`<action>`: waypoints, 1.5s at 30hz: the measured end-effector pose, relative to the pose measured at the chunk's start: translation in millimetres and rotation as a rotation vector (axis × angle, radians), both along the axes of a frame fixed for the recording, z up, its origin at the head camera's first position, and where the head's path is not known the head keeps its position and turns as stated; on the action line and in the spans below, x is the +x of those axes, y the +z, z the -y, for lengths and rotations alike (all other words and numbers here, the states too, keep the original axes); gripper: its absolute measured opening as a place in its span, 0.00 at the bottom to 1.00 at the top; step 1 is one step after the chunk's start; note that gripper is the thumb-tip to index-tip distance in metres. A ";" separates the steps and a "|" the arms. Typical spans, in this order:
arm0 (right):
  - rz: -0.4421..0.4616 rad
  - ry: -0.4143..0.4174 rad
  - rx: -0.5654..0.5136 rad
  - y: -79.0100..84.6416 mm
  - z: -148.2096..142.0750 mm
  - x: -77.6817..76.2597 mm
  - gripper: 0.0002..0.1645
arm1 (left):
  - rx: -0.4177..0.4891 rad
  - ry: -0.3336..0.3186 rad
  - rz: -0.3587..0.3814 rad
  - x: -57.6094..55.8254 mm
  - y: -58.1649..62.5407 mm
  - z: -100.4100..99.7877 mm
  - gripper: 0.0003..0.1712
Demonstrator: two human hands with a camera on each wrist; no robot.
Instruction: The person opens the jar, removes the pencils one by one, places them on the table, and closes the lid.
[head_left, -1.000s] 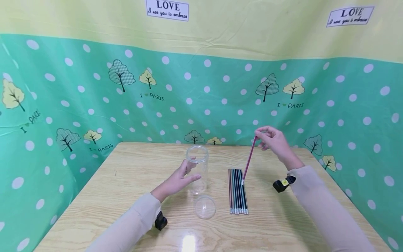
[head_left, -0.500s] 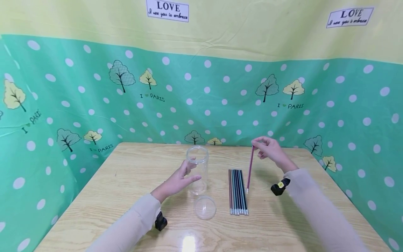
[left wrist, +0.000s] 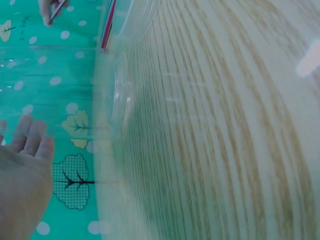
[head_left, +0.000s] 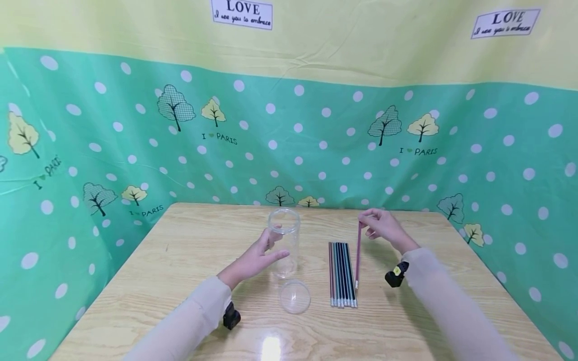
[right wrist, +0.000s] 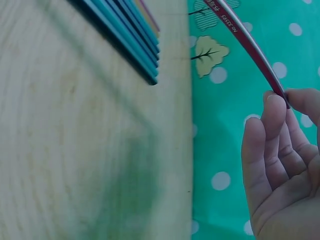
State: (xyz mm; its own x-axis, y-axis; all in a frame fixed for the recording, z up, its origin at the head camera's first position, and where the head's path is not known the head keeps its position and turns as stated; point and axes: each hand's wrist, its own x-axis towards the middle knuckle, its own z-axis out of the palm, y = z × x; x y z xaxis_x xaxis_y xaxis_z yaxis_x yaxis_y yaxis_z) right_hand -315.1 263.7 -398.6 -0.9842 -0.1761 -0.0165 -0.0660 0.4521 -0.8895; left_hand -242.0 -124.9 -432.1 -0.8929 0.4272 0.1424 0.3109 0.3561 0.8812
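Note:
A clear jar (head_left: pixel 290 240) without its cover stands upright left of the table's middle. My left hand (head_left: pixel 256 256) holds its side, thumb in front and fingers behind; the left wrist view shows the fingertips against the clear wall (left wrist: pixel 60 95). My right hand (head_left: pixel 381 228) pinches a dark red pencil (head_left: pixel 358 253) by its top end, between thumb and fingers. This pencil hangs nearly upright, its pale-tipped end low, just right of a row of pencils (head_left: pixel 341 275). Those lie side by side, mostly dark and teal, with a reddish one at the left.
A round clear lid (head_left: pixel 295 297) lies on the wooden table (head_left: pixel 194 235) in front of the jar. Behind the table's far edge hangs a green and yellow printed cloth (head_left: pixel 298 115), which also runs along both sides. A small black camera sits at each wrist.
My right hand has come down and slightly left and nearer with the red pencil, which has swung from slanted over the row to nearly upright beside it. Left hand and jar stay put.

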 end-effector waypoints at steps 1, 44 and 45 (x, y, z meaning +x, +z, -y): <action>0.005 0.005 0.001 -2.7 -0.3 -0.1 0.26 | -0.003 0.001 0.000 0.0 -0.1 0.0 0.39; 0.161 -0.007 0.160 -47.4 24.3 6.9 0.14 | 0.006 -0.011 0.014 -0.3 -0.7 1.2 0.38; 0.159 -0.007 0.158 -47.7 25.1 7.2 0.14 | 0.004 -0.009 0.016 0.1 -0.3 1.2 0.38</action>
